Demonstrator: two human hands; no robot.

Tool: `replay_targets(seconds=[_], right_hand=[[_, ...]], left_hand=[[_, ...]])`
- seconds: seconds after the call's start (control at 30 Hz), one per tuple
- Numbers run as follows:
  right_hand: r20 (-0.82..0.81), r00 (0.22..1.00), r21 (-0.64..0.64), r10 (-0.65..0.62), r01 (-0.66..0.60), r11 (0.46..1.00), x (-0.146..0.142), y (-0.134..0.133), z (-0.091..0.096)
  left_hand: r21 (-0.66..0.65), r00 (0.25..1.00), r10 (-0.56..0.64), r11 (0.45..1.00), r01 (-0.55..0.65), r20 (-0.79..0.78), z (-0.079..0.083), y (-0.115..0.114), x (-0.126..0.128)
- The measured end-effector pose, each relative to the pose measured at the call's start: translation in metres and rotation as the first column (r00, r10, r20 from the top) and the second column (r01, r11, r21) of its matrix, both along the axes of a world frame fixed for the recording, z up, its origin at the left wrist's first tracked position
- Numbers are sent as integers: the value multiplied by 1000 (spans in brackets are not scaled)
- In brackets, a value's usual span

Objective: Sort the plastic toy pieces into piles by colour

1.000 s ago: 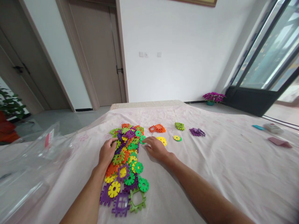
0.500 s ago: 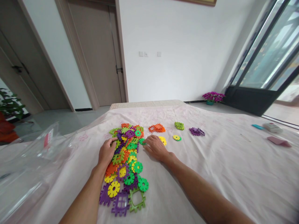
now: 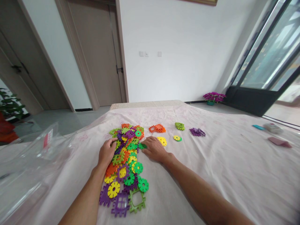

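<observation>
A long heap of plastic building pieces (image 3: 123, 156), notched discs and square toothed panels in several colours, lies on the cloth before me. My left hand (image 3: 107, 152) rests along the heap's left side, fingers loosely bent and apart, touching the pieces. At the right side, my right hand (image 3: 154, 149) pinches a green notched disc (image 3: 141, 146) by its edge. The disc is tilted beside the heap, and the fingers hide part of it. Yellow discs (image 3: 162, 141) lie just beyond this hand. A yellow disc (image 3: 113, 189) and a green square frame (image 3: 137, 201) lie at the near end.
Sorted farther back are orange panels (image 3: 157, 128), light green panels (image 3: 179, 126), purple panels (image 3: 197, 132) and a yellow-and-green disc pair (image 3: 177, 138). Clear plastic packaging (image 3: 44, 147) lies left. At far right are a pink folded item (image 3: 279, 142) and a blue item (image 3: 258, 127).
My right hand has shifted slightly left, bringing the green disc nearer the heap and uncovering more of the yellow discs. My left hand has stayed nearly still.
</observation>
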State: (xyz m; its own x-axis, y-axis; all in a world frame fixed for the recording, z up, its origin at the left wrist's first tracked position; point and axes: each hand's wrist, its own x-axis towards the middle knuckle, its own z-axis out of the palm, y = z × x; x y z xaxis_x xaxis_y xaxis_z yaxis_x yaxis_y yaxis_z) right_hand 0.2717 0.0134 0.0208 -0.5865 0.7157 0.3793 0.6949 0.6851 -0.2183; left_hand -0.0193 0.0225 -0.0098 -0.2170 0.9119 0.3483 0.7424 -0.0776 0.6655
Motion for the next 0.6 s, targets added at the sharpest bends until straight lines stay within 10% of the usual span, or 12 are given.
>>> replay_targets(seconds=[0.6], right_hand=[[115,993,-16,11,-10,1000,-11,-7,5]], left_hand=[[-6,1000,-2,1000,2,21,-1,0,0]])
